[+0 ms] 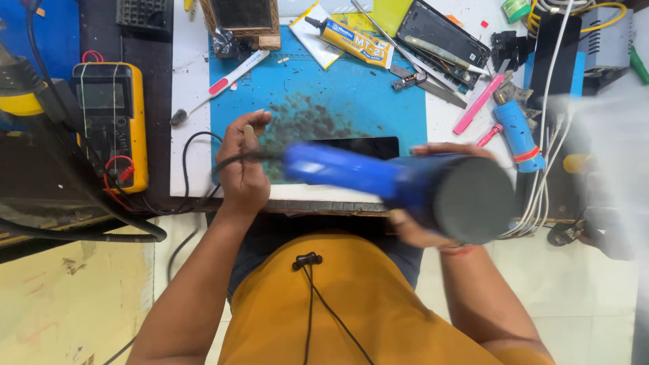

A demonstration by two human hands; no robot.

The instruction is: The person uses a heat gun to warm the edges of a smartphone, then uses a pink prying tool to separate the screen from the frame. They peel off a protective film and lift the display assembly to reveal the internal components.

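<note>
Heat gun [399,186], blue, blurred, nearest the camera, its dark round rear end toward the lens and nozzle pointing left across the bench edge. Right hand [422,230] wraps its body from below; fingers closed round it, thumb showing on top near the phone. Left hand [242,165] sits just beside the nozzle, loosely curled, pinching the black cord [193,145] that runs off left; fingertips rest on the mat.

Phone [358,147], dark, flat, lies on the blue mat [324,88] directly behind the gun, partly hidden by it. Cannot tell whether its screen or back is lifted at all; no gap or pry tool at its edge visible. Judgement: early stage, heating under way or about to start, separation not yet done.

Mat surface ahead of the phone is covered in dark debris [304,118].

Further back: toothbrush [223,84] at mat's left edge, glue tube [348,40], tweezers [422,74], an opened phone shell [443,37], pink pry tool [478,105], blue cylinder tool [517,132]. Left side: yellow multimeter [111,122]. White cables [547,101] hang right.
</note>
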